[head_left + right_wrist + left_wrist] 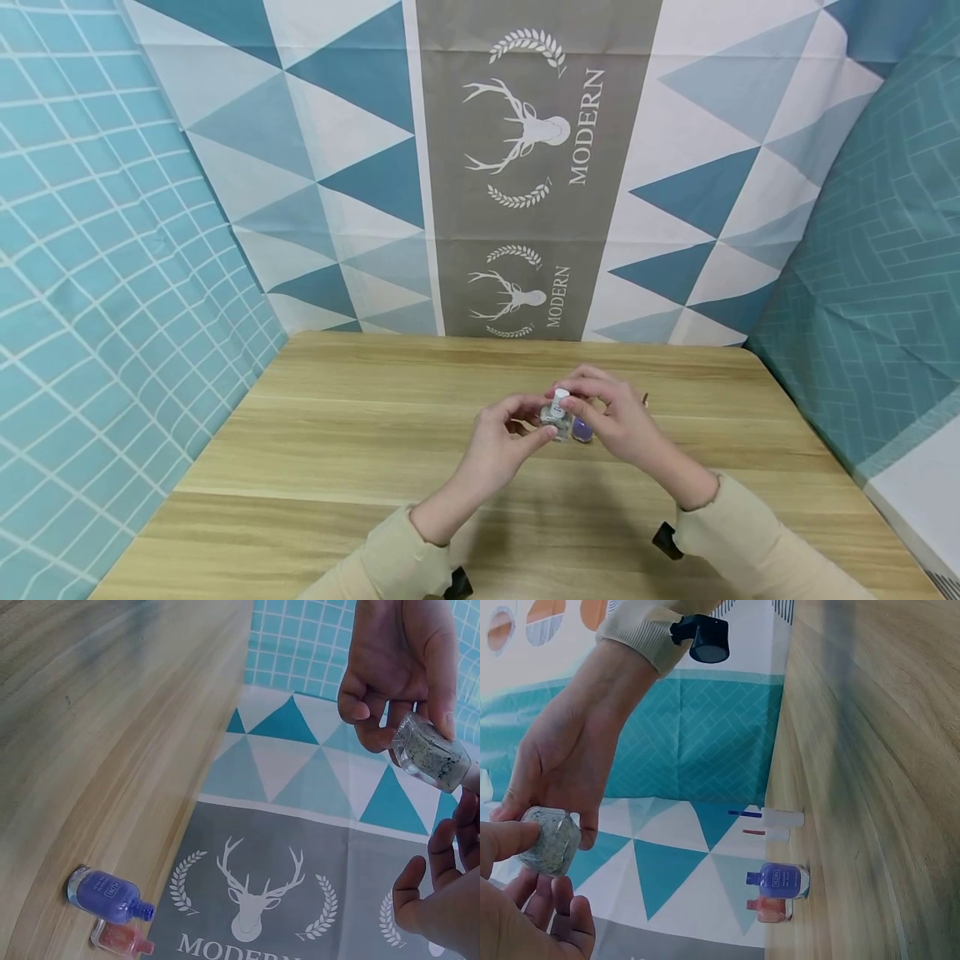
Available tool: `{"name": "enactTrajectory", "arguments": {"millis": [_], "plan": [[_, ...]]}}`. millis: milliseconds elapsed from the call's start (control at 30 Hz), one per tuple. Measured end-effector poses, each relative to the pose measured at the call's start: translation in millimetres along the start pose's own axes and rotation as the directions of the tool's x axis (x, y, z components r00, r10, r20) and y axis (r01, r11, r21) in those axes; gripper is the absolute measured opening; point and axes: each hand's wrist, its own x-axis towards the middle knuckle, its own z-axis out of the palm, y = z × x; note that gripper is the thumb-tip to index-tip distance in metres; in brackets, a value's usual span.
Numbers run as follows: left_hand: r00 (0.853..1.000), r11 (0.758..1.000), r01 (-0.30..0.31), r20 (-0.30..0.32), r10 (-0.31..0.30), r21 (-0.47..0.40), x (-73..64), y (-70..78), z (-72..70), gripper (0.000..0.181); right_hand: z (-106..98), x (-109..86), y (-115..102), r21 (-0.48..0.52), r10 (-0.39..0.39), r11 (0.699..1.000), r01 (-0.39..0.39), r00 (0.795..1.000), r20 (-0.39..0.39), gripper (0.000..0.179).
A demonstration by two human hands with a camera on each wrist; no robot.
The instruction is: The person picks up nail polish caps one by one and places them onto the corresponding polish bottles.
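My left hand point(504, 437) holds a clear nail polish bottle point(433, 754) with dark specks inside, raised above the table. Thumb and fingers pinch its glass sides. The fingers of my right hand point(606, 417) grip its white cap point(560, 400), which sits at the bottle's neck. Below the hands stands a purple nail polish bottle point(782, 881), its neck uncapped. Close beside it is a pinkish-red nail polish bottle point(771, 910), also uncapped. In the head view, my right hand hides most of that area.
Two white caps stand on the wooden table point(360, 467) with their brushes pointing up: a purple-tipped cap point(782, 817) and a red-tipped cap point(777, 835). Patterned cloth point(352, 167) hangs behind the table, with teal cloths at both sides.
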Motion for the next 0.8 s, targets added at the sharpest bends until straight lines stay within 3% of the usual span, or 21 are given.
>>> {"name": "enactTrajectory", "arguments": {"millis": [400,567,800], "plan": [[0.998,0.995,-0.056,0.031,0.053,0.084,0.1,-0.7,-4.2,0.023,-7.1,1.1,-3.4,-0.049,0.095,0.995,-0.089,0.989,0.117,0.026],[0.999,0.995,-0.049,0.026,0.047,0.09,2.0,0.0,-8.4,0.026,-18.8,1.3,-4.0,-0.098,0.091,0.992,-0.081,0.991,0.097,0.038],[0.999,0.993,-0.039,0.001,0.04,0.112,4.7,3.1,-17.5,0.026,-40.7,-2.1,-5.4,-0.176,0.159,0.974,-0.146,0.985,0.065,0.041]]}}
